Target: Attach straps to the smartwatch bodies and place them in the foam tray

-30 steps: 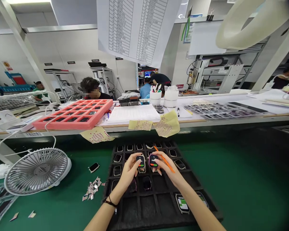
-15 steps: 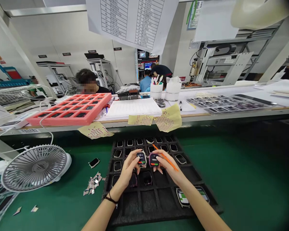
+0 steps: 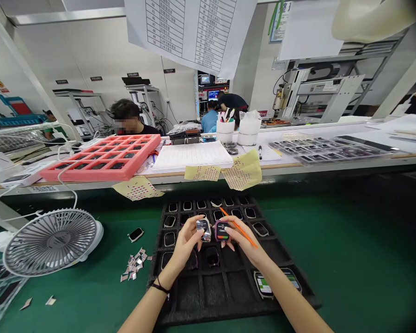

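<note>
fingers of the left hand (image 3: 185,243) are closed around the edges of a pale-cased watch (image 3: 203,226), its screen partly washed with glare and the thumb laid over it; fingers of the right hand (image 3: 244,238) grip a purple-cased watch (image 3: 221,233) just beside the other, thumb at the edge of its lit screen, which shows a small band of colour low down; an orange stick (image 3: 242,231) is tucked into the same right hand, slanting across it; the 2 watches are side by side, screens up, above the middle of a black foam tray (image 3: 213,293); dark-screened watches (image 3: 169,239) sit in many of its compartments, and a watch with a green-and-white screen (image 3: 264,284) lies near the right forearm, partly hidden by it; a dark band (image 3: 159,287) circles the left wrist; on the green table (image 3: 339,259), left of the tray, are 1 loose watch (image 3: 136,234), a heap of small pieces (image 3: 134,264) and a fan (image 3: 52,243); on the shelf beyond stand a coral tray (image 3: 90,175) and 2 white cups (image 3: 225,134); 3 yellow sheets (image 3: 203,173) hang over its edge.
</note>
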Motion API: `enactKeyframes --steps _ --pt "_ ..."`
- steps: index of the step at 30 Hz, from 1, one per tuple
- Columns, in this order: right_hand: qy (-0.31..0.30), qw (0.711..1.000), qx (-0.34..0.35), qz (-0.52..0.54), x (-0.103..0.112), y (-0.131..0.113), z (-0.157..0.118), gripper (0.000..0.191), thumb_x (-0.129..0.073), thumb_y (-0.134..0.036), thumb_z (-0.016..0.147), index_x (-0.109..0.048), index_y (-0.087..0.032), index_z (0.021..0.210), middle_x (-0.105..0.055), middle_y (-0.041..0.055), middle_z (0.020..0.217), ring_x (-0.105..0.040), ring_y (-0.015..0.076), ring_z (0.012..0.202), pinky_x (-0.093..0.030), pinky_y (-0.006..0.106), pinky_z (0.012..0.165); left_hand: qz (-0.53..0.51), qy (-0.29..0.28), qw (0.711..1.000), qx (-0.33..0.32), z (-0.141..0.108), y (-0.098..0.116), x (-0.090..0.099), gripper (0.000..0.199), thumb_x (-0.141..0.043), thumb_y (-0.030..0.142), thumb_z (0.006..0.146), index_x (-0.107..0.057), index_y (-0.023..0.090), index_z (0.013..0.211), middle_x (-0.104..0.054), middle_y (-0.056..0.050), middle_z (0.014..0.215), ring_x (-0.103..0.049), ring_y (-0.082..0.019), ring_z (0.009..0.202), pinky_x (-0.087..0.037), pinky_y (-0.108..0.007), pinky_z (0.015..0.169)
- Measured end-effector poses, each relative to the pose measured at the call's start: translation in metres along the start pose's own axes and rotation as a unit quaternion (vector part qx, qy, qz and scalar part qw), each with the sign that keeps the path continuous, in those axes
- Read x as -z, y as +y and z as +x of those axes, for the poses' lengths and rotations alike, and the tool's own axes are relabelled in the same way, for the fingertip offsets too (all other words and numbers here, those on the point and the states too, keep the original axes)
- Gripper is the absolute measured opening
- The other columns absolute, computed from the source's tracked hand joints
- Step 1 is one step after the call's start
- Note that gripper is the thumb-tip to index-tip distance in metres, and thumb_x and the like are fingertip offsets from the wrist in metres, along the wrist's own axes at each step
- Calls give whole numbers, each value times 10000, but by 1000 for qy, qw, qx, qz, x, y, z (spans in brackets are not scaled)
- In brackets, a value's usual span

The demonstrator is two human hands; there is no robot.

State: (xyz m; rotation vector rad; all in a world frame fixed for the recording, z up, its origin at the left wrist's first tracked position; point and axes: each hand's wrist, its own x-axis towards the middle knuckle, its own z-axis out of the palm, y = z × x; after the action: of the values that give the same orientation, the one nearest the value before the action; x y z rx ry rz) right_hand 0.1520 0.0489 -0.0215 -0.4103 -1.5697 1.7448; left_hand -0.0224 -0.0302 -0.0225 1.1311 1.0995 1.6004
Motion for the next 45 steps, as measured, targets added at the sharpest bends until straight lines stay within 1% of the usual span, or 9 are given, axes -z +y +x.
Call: enactKeyframes --steps 6,13,20,23,26,30,34,41,45 --pt "6 1000 -1 -4 1 0 -1 225 -555 -357 898 -544 -212 1070 -609 38 924 -627 124 616 -396 210 460 13 2 1000 -4 1 -2 -2 481 -721 355 755 -514 192 1158 -606 -58 947 -552 -97 679 -404 -124 419" --pt "-28 1000 -7 -5 0 -4 -2 305 -594 -367 874 -500 -226 1127 -579 44 938 -634 156 699 -408 228 484 8 23 1000 7 0 -2 3 412 -581 447 845 -553 171 1150 -603 -65 945 -583 -104 608 -427 -162 409" --pt "-42 999 -8 -12 -1 -8 -4 332 -608 -365 867 -474 -236 1141 -553 61 1008 -628 161 740 -417 234 497 18 36 999 6 1 -1 0 444 -670 416 783 -558 173 1137 -613 -65 931 -580 -113 641 -413 -146 396" --pt "-46 999 -5 -11 0 -6 -3 317 -599 -347 878 -474 -238 1148 -550 58 1007 -631 158 749 -417 228 503 25 42 999 12 0 0 0 421 -629 445 812 -572 172 1127 -618 -62 934 -561 -92 595 -419 -158 408" --pt "-45 999 -5 -14 0 -6 -2 321 -605 -338 876 -472 -237 1150 -552 56 997 -631 156 746 -417 224 501 30 57 998 21 0 0 1 392 -568 476 845 -603 169 1087 -619 -48 888 -568 -93 575 -426 -170 420" --pt "-42 999 -10 -20 -1 -7 -2 336 -614 -353 867 -476 -233 1149 -564 69 1034 -630 151 731 -409 223 488 36 72 996 27 1 -1 3 374 -587 482 826 -633 160 1012 -617 -24 790 -583 -107 546 -424 -174 405" --pt "-30 999 -15 -18 -2 -7 -2 315 -591 -386 876 -499 -223 1130 -580 80 1067 -639 153 710 -407 232 480 47 70 996 34 1 -1 3 375 -594 485 817 -643 156 990 -619 -27 780 -583 -113 540 -439 -181 406" --pt "22 999 -27 -26 0 -5 -1 301 -643 -391 835 -525 -215 1048 -594 21 858 -609 131 600 -365 224 443 24 20 999 24 1 -2 0 441 -640 387 809 -552 197 1198 -616 -79 1016 -570 -123 681 -499 -189 452" --pt "8 1000 -24 -14 0 -6 0 328 -651 -388 828 -515 -222 1075 -599 43 917 -620 146 644 -379 222 444 2 -8 1000 25 2 -5 -2 534 -674 349 789 -473 211 1264 -579 -119 1158 -608 -182 846 -512 -180 476"
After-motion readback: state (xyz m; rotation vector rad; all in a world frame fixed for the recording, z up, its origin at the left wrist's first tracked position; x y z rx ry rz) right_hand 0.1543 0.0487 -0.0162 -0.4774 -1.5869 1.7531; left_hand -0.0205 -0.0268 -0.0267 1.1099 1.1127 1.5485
